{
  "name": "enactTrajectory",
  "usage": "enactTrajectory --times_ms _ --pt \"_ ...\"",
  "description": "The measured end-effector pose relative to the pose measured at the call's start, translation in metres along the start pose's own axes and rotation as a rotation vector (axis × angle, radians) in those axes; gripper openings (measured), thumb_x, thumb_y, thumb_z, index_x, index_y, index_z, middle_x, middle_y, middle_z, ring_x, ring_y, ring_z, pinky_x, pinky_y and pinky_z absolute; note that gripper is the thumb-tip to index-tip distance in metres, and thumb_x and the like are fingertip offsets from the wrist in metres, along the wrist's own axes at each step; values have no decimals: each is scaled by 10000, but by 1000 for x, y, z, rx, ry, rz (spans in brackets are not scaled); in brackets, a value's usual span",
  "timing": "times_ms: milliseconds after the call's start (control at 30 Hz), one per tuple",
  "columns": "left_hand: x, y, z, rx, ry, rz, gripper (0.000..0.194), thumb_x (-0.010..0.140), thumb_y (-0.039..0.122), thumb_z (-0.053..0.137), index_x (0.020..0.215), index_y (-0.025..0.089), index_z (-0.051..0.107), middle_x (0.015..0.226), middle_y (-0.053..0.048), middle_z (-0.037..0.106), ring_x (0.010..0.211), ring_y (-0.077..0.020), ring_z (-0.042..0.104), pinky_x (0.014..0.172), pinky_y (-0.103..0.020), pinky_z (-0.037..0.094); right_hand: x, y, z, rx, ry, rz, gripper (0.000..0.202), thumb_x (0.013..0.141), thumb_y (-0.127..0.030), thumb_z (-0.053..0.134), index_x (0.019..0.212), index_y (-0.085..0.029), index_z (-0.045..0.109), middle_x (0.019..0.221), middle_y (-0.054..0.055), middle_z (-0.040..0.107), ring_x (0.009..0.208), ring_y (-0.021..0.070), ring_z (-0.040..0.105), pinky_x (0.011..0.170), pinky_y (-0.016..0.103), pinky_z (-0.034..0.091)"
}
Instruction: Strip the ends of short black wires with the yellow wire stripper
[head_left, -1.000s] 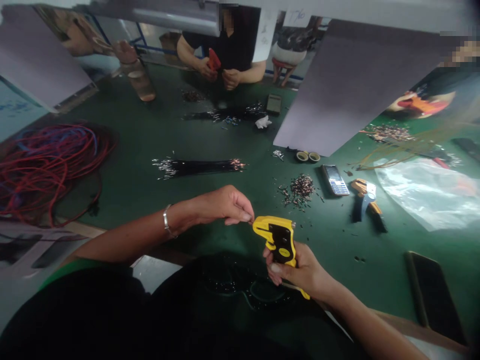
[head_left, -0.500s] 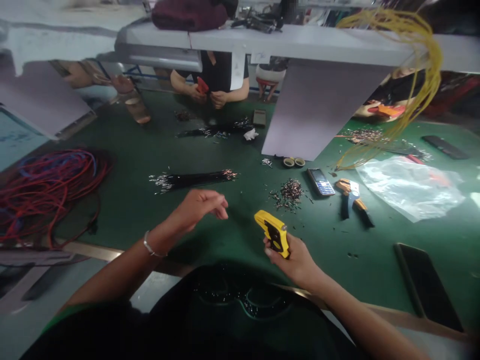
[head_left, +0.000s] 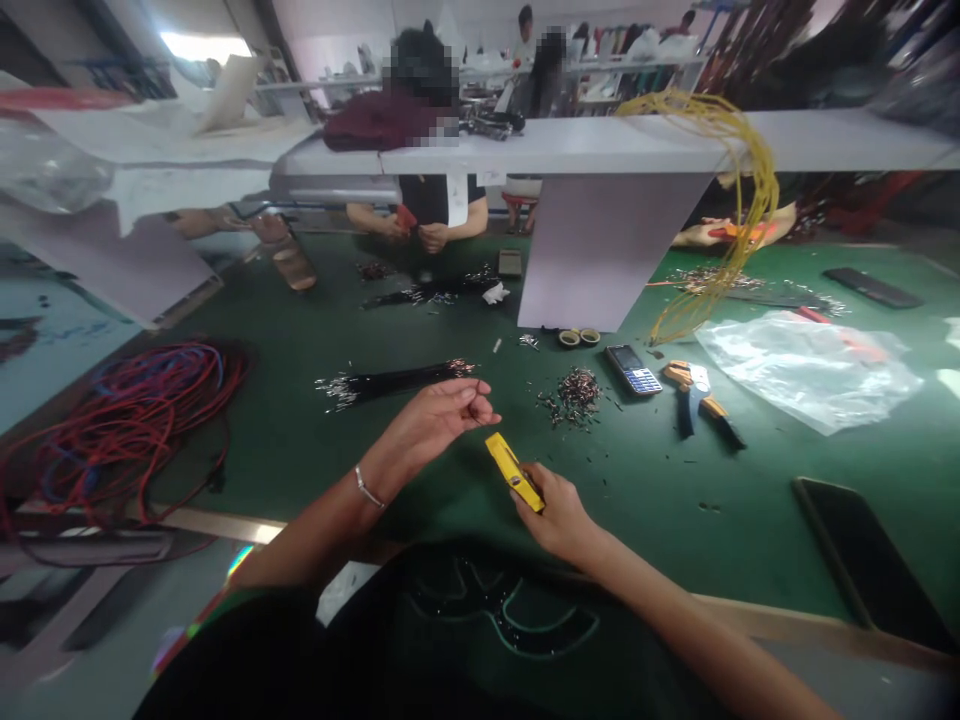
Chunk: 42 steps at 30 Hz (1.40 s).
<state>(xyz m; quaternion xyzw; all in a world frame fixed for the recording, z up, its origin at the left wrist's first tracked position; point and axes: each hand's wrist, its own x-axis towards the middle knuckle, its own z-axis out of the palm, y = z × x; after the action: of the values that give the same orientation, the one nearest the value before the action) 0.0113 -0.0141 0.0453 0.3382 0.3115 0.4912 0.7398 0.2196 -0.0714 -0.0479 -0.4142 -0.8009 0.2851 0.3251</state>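
Left of the clippings heap (head_left: pixel 577 390) on the counter (head_left: pixel 660 530), our right hand (head_left: pixel 559 510) grasps the yellow tool (head_left: pixel 502 460), which we judge light, rigid and best held by its handle, while our left hand (head_left: pixel 431 415) pinches what seems a thin, pliable wire (head_left: pixel 479 387).

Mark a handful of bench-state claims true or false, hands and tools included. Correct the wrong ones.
1. The right hand holds the yellow tool. True.
2. The left hand lies on the larger phone. False: it is up near the yellow tool's tip, and the larger phone lies off to the right.
3. The keypad phone lies between the pile of small bits and the orange-and-blue tool. True.
4. The red wire coil is right of the clear bag. False: the red wire coil is at far left, the clear bag at right.
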Motion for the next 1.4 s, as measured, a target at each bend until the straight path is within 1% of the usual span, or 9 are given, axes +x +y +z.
enactTrajectory --times_ms 133,233,333,467,567,900,1100,1233,1400 --pt "11 4 4 -47 42 35 101 731 120 692 827 90 682 700 -51 675 530 -79 556 650 -263 517 4 0 6 15 -3 -41 286 751 -158 494 1037 -160 503 855 108 658 715 230 619 674 332 484" --pt "29 2 12 -77 96 96 72 740 74 655 810 78 668 696 -57 676 406 -8 389 474 -171 402 9 -2 9 47 14 -7 283 743 -154 500 1025 -158 509 848 102 656 720 225 614 679 323 477" --pt "49 -2 22 -62 132 129 70 731 45 624 787 77 654 634 -34 636 358 17 259 384 -143 262 15 -4 8 80 42 77 230 744 -184 516 973 -164 520 821 82 641 700 206 593 661 302 461" --pt "65 -6 32 12 189 221 57 712 78 628 763 91 648 479 34 480 361 -16 276 366 -159 210 20 -9 4 127 68 176 106 736 -220 530 834 -193 499 726 21 581 616 162 523 596 266 415" --pt "72 -8 34 78 249 289 38 685 85 635 718 105 639 447 50 423 371 -31 298 365 -171 201 22 -10 3 161 67 218 92 727 -236 534 790 -196 479 694 0 544 597 148 490 576 256 383" --pt "101 -23 27 189 313 379 44 625 89 616 653 121 627 440 36 461 364 -36 328 353 -178 161 31 -4 9 237 42 295 131 660 -164 497 785 -198 475 658 -27 508 577 135 461 555 245 331" --pt "118 -37 22 270 428 405 29 631 104 596 643 130 599 411 59 431 340 -25 305 348 -165 148 35 -1 9 304 52 346 136 640 -158 493 768 -199 477 652 -30 504 578 135 463 548 244 325" --pt "122 -40 21 295 425 357 28 637 104 584 649 129 590 406 64 421 340 -26 308 352 -161 158 36 0 7 330 63 366 134 629 -154 486 756 -196 483 641 -32 498 569 133 451 539 244 319" --pt "121 -35 20 285 423 364 33 643 105 603 655 131 586 409 65 420 341 -27 313 357 -163 167 37 1 4 384 42 370 126 631 -165 490 753 -193 501 627 -34 504 567 131 463 539 240 336"
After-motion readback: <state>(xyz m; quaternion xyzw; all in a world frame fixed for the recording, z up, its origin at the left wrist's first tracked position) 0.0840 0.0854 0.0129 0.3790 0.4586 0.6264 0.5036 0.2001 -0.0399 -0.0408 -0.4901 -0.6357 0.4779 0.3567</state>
